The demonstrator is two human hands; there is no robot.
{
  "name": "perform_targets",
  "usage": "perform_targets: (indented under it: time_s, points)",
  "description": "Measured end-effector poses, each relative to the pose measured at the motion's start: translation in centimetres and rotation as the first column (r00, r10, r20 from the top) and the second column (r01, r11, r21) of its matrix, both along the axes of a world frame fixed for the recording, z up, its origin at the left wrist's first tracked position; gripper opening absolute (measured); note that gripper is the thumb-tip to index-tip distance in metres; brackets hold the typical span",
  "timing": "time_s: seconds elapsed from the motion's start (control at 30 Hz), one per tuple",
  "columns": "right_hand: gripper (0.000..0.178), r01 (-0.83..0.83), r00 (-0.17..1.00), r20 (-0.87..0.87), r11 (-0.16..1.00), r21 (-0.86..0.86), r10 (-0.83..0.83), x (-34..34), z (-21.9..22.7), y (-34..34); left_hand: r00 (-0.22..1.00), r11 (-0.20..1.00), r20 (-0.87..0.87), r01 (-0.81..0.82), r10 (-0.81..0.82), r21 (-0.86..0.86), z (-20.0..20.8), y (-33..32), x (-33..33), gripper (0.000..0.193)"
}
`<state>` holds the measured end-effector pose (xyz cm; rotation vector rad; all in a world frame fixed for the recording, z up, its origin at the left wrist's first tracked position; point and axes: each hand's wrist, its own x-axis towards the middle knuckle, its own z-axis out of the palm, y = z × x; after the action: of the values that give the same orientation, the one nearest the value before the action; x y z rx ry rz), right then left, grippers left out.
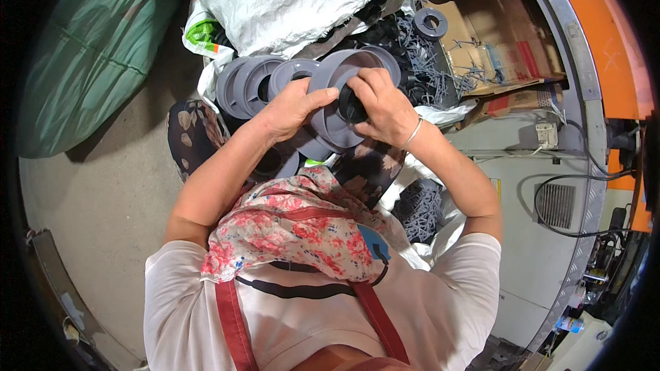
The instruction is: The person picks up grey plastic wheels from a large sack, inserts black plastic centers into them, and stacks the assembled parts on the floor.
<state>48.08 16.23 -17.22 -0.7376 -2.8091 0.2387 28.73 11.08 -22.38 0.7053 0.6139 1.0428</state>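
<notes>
A wide grey plastic flanged ring (328, 126) is held up over my lap. My left hand (294, 108) grips its left rim, thumb on the inner side. My right hand (383, 106) is closed on a round black plastic piece (352, 104) at the middle of the grey ring. How far that piece sits inside the ring is partly hidden by my fingers. More grey rings (256, 85) of the same kind lie against each other to the left and just beyond my hands, and another grey ring (278, 162) sits under my left forearm.
Ahead lies a white woven sack (275, 3). Thin grey plastic scraps (419, 62) and a small grey ring (430, 24) lie beside flattened cardboard (488, 34). At left stands a bulky green sack (96, 55); at right, a pale machine cabinet (522, 233) with a black cable (540, 199).
</notes>
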Motion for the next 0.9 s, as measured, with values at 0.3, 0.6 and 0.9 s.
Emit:
perform_targets:
  time_s: [0.3, 0.6, 0.9]
  points:
    - [0.068, 0.171, 0.866, 0.266, -0.25, -0.953, -0.422, 2.4, -1.6, 3.2, 0.835, 0.847, -0.312, -0.294, 0.453, 0.443, 0.9, -0.3, 1.0, 0.057]
    - [0.076, 0.482, 0.821, 0.388, 0.873, -0.074, -0.42, 5.8, -14.4, 11.8, 0.321, 0.913, -0.876, 0.072, 0.36, 0.402, -1.1, 3.3, -3.1, 0.069]
    - [0.049, 0.216, 0.946, -0.165, 0.924, -0.316, -0.278, 3.7, -7.0, 10.7, 0.853, 0.855, -0.204, -0.508, 0.481, -0.106, 0.0, 6.4, 1.0, 0.05]
